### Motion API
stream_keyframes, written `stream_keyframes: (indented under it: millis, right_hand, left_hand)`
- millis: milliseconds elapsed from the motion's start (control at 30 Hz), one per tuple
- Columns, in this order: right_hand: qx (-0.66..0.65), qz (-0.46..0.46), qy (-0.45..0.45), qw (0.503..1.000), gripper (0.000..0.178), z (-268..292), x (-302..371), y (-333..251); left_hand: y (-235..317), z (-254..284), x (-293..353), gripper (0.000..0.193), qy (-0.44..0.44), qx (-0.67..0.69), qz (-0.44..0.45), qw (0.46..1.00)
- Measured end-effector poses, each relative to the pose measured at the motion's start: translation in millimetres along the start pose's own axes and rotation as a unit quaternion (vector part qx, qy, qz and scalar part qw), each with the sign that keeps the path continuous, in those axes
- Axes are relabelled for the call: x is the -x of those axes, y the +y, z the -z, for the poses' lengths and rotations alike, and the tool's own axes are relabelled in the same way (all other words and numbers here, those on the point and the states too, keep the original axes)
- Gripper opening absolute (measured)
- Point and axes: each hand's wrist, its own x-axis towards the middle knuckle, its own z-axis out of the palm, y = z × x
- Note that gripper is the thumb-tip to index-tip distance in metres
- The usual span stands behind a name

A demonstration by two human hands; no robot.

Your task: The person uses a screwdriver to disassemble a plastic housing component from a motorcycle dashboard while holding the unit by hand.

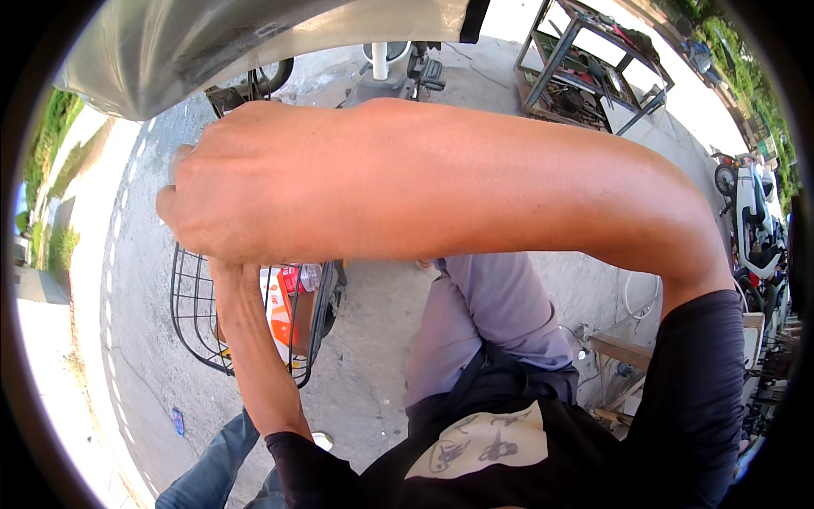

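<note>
Below, wire basket [193,327] (carton [281,316], bottle [305,276])

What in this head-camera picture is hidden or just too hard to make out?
- Left hand: hidden behind the right hand; only its forearm rising from below shows.
- Right hand's fingers: curled away from the camera, so whatever they grip cannot be seen.
- Wire basket: partly covered by the left forearm; the orange-and-white carton and plastic bottle inside show only in part.
- Grey curved surface: cut off by the top edge, unidentifiable.
- Metal rack: its contents are too small to tell.
</note>
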Motion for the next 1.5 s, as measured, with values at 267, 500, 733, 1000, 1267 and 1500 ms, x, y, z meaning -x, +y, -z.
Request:
stream_keyframes:
  millis: [267, 500, 733, 1000, 1267, 1500]
  right_hand:
    - [-0.035, 0.019, -0.01, 0.999, 0.021, 1, -3, -5]
    - [-0.065, 0.02, -0.02, 0.997, 0.021, 3, -7, -1]
    - [-0.09, 0.018, -0.045, 0.995, 0.021, 6, -14, -2]
    - [-0.052, 0.022, 0.007, 0.998, 0.021, 6, -13, -10]
    - [-0.02, 0.0, 0.02, 1.0, 0.028, 9, -11, -13]
    - [-0.038, -0.11, -0.033, 0.993, 0.022, 20, -21, -25]
  left_hand:
    - [8, -2, 1, 0.055, 0.015, 0.009, 0.01, 1.0]
    - [13, 8, 14, 0.054, 0.026, 0.031, 0.042, 0.998]
    - [18, 13, 24, 0.053, 0.034, 0.049, 0.054, 0.997]
    - [17, -1, 12, 0.052, 0.022, 0.137, 0.086, 0.987]
    - [24, -26, -1, 0.051, -0.017, 0.216, 0.108, 0.97]
    - [25, -20, -1, 0.063, -0.025, 0.182, 0.103, 0.977]
